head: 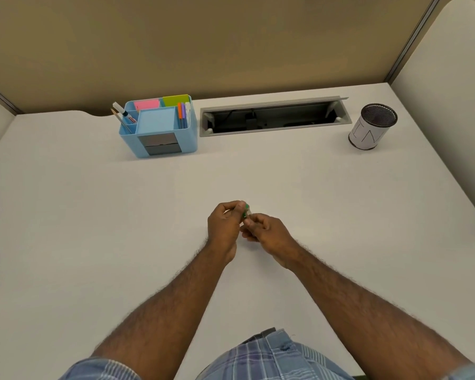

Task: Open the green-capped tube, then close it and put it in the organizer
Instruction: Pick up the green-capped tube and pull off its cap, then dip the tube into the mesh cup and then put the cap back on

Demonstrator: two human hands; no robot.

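Observation:
Both hands meet over the middle of the white desk. My left hand (225,223) pinches the green cap (246,209) of a small tube between thumb and fingers. My right hand (269,231) grips the tube's pale body (249,214), which is mostly hidden by the fingers. Whether the cap is on or off the tube cannot be told. The light blue organizer (159,149) stands at the back left of the desk, far from both hands, with several compartments.
The organizer holds sticky notes, pens and a marker. A grey cable tray opening (274,116) is set into the desk at the back. A black mesh cup (372,127) wrapped in white paper stands at the back right. Beige partition walls surround the desk.

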